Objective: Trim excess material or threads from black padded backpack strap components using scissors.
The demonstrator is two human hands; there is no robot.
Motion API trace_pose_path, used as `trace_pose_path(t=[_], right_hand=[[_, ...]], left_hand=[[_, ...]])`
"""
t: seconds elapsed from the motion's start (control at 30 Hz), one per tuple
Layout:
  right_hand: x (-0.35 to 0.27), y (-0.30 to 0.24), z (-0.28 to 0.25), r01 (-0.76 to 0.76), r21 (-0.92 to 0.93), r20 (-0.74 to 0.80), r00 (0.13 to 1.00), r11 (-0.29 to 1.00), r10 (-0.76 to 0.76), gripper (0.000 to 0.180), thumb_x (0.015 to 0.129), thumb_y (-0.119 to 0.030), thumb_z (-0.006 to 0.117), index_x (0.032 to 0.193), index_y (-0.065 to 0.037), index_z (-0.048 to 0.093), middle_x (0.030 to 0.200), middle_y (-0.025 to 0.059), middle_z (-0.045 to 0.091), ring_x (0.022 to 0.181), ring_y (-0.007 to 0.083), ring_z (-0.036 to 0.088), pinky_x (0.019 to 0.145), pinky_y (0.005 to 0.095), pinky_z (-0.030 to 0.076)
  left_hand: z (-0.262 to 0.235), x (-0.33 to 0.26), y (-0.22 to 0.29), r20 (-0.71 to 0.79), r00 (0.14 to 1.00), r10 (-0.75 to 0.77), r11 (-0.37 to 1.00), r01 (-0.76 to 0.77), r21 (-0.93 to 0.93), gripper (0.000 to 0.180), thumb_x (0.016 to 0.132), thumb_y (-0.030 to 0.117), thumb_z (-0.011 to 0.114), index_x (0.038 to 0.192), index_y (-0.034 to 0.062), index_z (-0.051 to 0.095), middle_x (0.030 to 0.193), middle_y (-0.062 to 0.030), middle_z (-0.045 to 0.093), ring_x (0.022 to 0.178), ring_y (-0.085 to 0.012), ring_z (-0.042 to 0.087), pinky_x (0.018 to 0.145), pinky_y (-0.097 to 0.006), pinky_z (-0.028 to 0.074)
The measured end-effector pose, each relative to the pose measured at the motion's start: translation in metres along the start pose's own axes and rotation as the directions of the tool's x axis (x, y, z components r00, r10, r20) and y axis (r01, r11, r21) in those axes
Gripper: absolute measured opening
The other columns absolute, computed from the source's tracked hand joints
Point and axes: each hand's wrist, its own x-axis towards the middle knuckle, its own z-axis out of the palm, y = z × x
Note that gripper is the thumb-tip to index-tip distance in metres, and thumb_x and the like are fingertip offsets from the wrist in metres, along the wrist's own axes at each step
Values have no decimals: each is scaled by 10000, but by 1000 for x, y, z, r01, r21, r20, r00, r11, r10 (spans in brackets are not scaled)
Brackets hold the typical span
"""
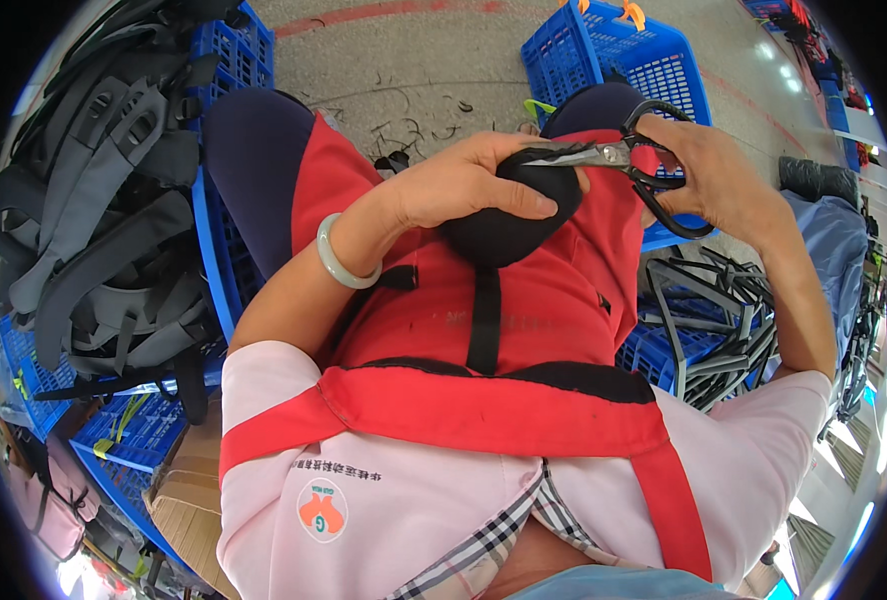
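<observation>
The left hand point(464, 185) reaches out over the lap, wrist bent, fingers curled around a black fabric piece point(509, 215) with the thumb lying flat across its near side; a pale green bangle point(339, 262) sits on that wrist. The right hand point(719, 175) comes in from the right, fingers through the loops of black-handled scissors point(629, 160), the blades pointing left and lying across the far edge of the fabric, just at the left fingertips. How far the blades are parted is hard to make out, and the left palm hides much of the fabric. The fabric rests on a red apron point(534, 300) over the knees. Blue crates point(624, 50) stand on the far floor, grey backpacks point(104, 200) piled at left.
</observation>
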Motion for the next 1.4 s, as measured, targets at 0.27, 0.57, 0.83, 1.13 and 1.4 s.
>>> trace_pose_path(t=[0.27,0.57,0.83,1.13,1.4], right_hand=[[15,-14,-19,-270,18,326,912,963,249,559,653,-218,810,1114,-61,536,680,176,562,708,384,569,628,436,428],[17,-12,-20,-30,-185,221,973,982,71,507,681,-204,783,1081,-66,505,703,185,569,758,404,582,656,457,440],[24,-14,-27,-88,-301,293,939,949,180,521,658,-203,782,1099,-85,530,684,175,536,730,373,564,648,445,422],[36,-21,-36,-100,-221,350,920,970,175,448,613,-118,775,1007,-58,571,616,167,490,670,363,528,627,395,417],[35,2,-5,-275,262,224,950,925,218,407,723,-200,776,984,-20,520,698,53,373,663,165,384,599,326,353]], left_hand=[[1,-4,-1,-11,998,-64,996,64,-65,310,831,92,677,1135,43,647,1091,-20,632,1029,-118,540,952,-249,381],[2,-2,-4,21,999,-46,999,47,-24,327,817,111,686,1134,40,650,1086,-23,635,1032,-125,552,946,-251,389],[2,-1,-4,44,998,-48,998,50,-44,341,800,99,689,1137,50,657,1060,-33,647,1019,-126,559,947,-252,390],[4,1,-8,47,997,-68,997,69,-16,356,787,73,695,1141,62,664,1044,-14,645,994,-102,558,926,-245,403],[-12,-7,-5,-266,964,4,984,-50,-170,285,820,82,697,1088,-4,651,911,-36,677,795,-100,626,736,-232,505]])
